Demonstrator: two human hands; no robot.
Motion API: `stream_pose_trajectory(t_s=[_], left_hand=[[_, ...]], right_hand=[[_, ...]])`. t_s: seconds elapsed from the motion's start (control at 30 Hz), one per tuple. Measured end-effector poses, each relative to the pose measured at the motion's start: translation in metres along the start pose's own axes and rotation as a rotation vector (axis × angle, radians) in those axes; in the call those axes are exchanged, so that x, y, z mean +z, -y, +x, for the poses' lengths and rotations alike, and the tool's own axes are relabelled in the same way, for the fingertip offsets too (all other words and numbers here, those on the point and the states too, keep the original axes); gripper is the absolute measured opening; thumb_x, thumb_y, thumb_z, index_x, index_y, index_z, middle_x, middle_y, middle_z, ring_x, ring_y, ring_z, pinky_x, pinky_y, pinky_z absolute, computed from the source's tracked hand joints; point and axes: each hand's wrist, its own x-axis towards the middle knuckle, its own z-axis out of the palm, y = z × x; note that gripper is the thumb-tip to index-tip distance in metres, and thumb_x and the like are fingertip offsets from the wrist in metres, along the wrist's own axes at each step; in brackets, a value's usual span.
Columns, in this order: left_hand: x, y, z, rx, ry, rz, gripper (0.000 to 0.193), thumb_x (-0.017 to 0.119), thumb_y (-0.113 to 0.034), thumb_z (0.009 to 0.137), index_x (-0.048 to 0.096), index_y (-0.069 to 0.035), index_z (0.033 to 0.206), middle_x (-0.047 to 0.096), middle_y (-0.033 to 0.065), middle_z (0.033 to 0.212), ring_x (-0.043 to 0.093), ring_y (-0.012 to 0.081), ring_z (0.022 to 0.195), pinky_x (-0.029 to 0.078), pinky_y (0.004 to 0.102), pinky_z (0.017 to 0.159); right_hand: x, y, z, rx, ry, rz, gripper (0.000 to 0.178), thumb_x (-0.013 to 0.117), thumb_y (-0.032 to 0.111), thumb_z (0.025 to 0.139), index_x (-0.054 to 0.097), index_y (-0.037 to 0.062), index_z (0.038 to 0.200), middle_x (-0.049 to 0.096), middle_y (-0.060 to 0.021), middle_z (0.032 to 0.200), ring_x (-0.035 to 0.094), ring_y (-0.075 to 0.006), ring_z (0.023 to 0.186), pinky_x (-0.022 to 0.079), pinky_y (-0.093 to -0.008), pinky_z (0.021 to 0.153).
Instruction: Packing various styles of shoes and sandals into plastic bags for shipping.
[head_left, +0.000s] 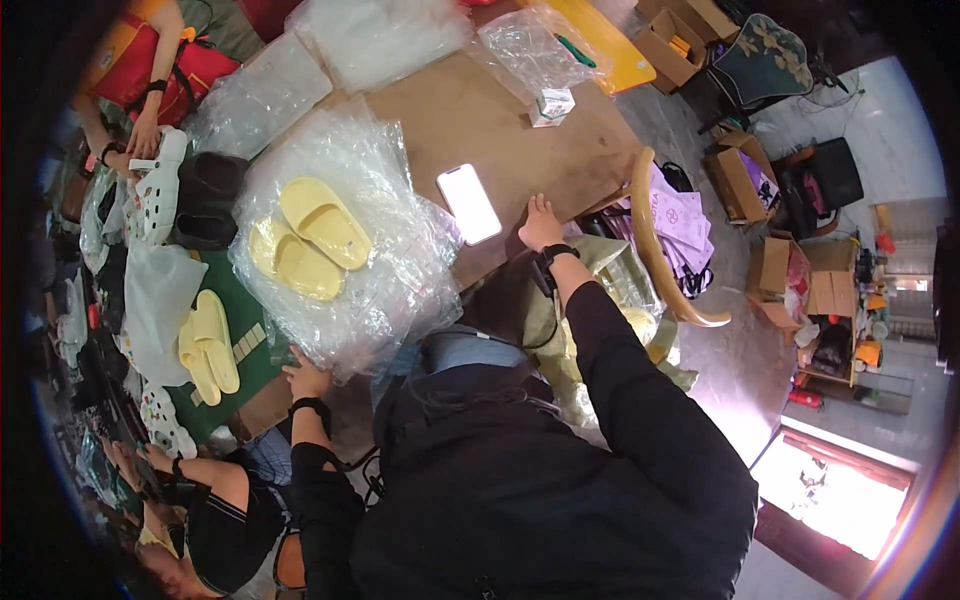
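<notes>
My right hand (541,222) lies on the brown table (470,110) at its near edge, fingers extended, holding nothing. Just left of it rests a phone (469,205) with a bright white face. At the near left, my left hand (307,378) has its fingers apart and holds nothing; it is beside the lower edge of a pile of transparent plastic bags (370,260). On that pile sits a pair of pale yellow slide slippers (325,222), one of them partly under film. Another yellow pair (210,340) lies on a green surface (245,300) to the left.
White clogs (156,190) and dark clogs (208,205) stand at the far left, near one co-worker's hands (143,135). A second person (225,500) works at lower left. A small white box (551,107) sits farther back. A curved wooden armrest (650,230) and purple bags (680,220) are right.
</notes>
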Motion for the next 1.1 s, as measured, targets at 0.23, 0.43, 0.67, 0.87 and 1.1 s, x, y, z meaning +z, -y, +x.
stream_pose_trajectory(t_s=[0.23,0.43,0.67,0.87,1.1], left_hand=[[0.007,0.006,0.007,0.028,0.013,0.035,0.109,0.066,-0.045,0.073,-0.013,-0.014,0.142,0.003,0.0417,0.137,0.023,0.0548,0.125,0.03,0.0483,0.103],[0.002,0.007,0.008,0.042,-0.002,-0.013,0.112,0.068,-0.043,0.071,-0.015,-0.014,0.141,0.004,0.0428,0.136,0.024,0.0557,0.124,0.03,0.0486,0.102],[0.009,0.016,-0.01,0.087,-0.09,-0.025,0.103,0.068,-0.038,0.067,0.006,-0.003,0.142,0.011,0.0406,0.137,0.022,0.0524,0.126,0.028,0.0494,0.103],[0.016,0.009,-0.01,0.044,-0.036,-0.082,0.102,0.067,-0.035,0.069,0.002,-0.012,0.144,0.006,0.0344,0.142,0.019,0.0493,0.129,0.028,0.0471,0.103],[0.0,0.002,-0.016,0.019,0.033,-0.112,0.105,0.069,-0.035,0.07,-0.002,-0.013,0.144,0.003,0.0327,0.143,0.018,0.0482,0.13,0.03,0.0457,0.103]], right_hand=[[0.002,-0.008,-0.001,-0.043,-0.025,0.032,0.067,0.044,0.015,0.076,0.023,-0.0008,0.138,0.017,-0.0182,0.146,0.022,-0.0332,0.133,0.024,-0.0354,0.108],[-0.002,0.0,-0.001,-0.045,-0.02,0.057,0.067,0.044,0.016,0.075,0.025,-0.0008,0.137,0.019,-0.0186,0.146,0.022,-0.0333,0.133,0.026,-0.0388,0.107],[-0.013,0.007,0.0,-0.186,0.004,0.062,0.069,0.055,0.022,0.073,0.031,-0.0083,0.13,0.026,-0.0265,0.14,0.025,-0.0374,0.131,0.02,-0.0415,0.109],[0.0,-0.019,0.008,-0.175,0.014,0.042,0.067,0.049,0.011,0.072,0.029,-0.0087,0.132,0.025,-0.0249,0.141,0.022,-0.0354,0.132,0.018,-0.0368,0.11],[-0.007,-0.016,0.018,-0.094,0.102,-0.062,0.074,0.046,0.012,0.069,0.022,-0.0086,0.136,0.018,-0.0265,0.143,0.023,-0.0371,0.132,0.021,-0.0347,0.11]])
